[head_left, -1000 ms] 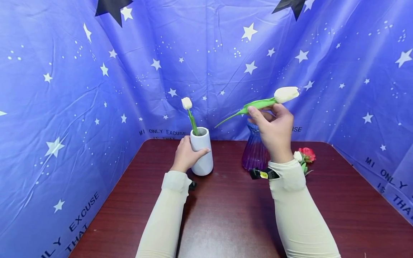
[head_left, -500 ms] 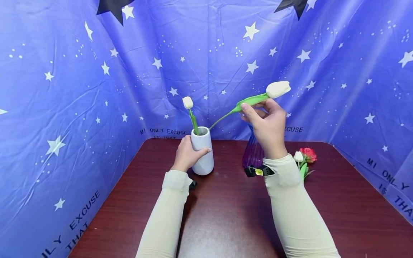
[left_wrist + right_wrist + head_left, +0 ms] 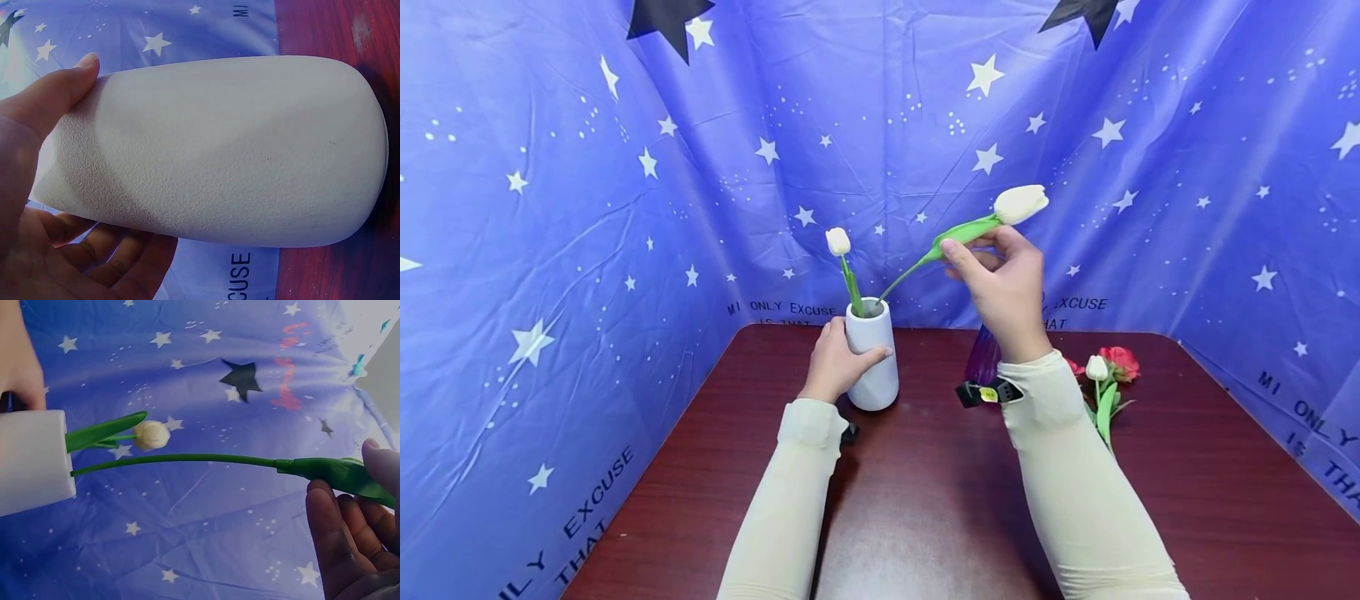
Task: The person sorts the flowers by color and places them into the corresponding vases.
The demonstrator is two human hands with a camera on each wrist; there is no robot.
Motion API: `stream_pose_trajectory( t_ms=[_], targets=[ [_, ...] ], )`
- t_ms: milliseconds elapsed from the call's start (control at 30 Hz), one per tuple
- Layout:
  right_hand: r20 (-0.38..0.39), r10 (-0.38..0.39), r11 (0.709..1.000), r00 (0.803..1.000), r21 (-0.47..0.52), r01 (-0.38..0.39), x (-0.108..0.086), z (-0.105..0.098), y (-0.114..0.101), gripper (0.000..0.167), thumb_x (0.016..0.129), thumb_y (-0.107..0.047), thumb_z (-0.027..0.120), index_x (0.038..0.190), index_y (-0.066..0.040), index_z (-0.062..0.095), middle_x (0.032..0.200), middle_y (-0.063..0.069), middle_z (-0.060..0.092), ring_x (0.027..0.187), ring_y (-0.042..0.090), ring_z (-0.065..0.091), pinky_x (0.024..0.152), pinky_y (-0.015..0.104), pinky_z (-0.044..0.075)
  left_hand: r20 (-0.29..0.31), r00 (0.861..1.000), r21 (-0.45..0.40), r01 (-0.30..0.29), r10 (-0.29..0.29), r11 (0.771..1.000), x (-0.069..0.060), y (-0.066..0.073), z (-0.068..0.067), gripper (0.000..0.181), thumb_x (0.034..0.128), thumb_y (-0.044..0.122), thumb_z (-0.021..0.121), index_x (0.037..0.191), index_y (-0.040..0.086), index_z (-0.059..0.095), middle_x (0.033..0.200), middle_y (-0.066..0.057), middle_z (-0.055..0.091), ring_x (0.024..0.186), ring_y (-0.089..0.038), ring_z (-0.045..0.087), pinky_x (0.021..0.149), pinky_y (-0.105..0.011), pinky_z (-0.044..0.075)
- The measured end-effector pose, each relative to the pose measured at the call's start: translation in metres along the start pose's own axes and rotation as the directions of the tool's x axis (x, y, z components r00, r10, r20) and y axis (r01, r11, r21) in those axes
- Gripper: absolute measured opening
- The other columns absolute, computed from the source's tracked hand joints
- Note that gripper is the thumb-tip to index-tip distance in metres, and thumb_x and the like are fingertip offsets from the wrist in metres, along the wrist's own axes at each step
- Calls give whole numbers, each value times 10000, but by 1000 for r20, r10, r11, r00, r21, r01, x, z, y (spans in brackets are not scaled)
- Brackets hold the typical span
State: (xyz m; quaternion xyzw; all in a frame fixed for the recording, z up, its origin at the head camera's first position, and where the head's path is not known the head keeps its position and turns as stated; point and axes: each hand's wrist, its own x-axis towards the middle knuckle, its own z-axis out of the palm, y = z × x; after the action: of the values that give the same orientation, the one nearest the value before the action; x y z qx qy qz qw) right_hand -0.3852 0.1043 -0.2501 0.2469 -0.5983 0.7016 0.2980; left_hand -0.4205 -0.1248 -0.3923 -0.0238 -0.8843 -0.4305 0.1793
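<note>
A white vase (image 3: 872, 367) stands upright on the table, and my left hand (image 3: 835, 362) grips its side, thumb across the front. In the left wrist view the thumb and fingers (image 3: 134, 262) wrap the vase near its narrower end. One white tulip (image 3: 838, 242) stands in the vase, leaning left. My right hand (image 3: 1003, 283) pinches a second white tulip (image 3: 1021, 204) by its green leaf, tilted with the bloom up to the right. The lower tip of its stem (image 3: 181, 458) is at the vase's mouth, just inside the rim.
Behind the right wrist stands a blue-purple ribbed vase (image 3: 981, 358), mostly hidden. Red flowers (image 3: 1122, 364) and another white tulip (image 3: 1097, 367) lie on the table (image 3: 917, 500) to the right. A blue star-printed cloth (image 3: 880, 125) encloses the back and sides.
My right hand has moved left with its tulip, bringing the stem tip from beside the white vase to inside its mouth. The left hand has stayed on the vase.
</note>
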Motion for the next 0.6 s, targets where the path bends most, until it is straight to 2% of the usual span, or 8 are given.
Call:
stream_pose_trajectory(
  t_ms=[267,467,600],
  targets=[
    [57,39,983,998,-180,-28,13,9,15,342,887,-252,839,1077,-5,698,920,62,699,748,129,767,699,301,633,1,1000,-2,7,-7,1000,0,-1,1,814,753,546,873,1326,88,520,1173,-74,586,1072,-275,626,888,-480,581],
    [97,62,962,993,-272,-33,18,15,18,397,878,-378,838,1083,-69,698,943,63,710,754,180,770,694,310,631,0,1000,-6,2,-2,1000,1,-2,2,817,748,560,871,1318,88,524,1176,-79,592,1073,-279,629,890,-481,579],
    [129,65,953,989,-301,-23,21,20,21,398,879,-396,833,1098,-89,705,947,64,715,761,211,772,692,315,631,-5,1000,-2,-2,2,1000,2,-2,2,817,745,562,873,1309,85,525,1164,-79,590,1067,-280,628,889,-481,578]
  ],
)
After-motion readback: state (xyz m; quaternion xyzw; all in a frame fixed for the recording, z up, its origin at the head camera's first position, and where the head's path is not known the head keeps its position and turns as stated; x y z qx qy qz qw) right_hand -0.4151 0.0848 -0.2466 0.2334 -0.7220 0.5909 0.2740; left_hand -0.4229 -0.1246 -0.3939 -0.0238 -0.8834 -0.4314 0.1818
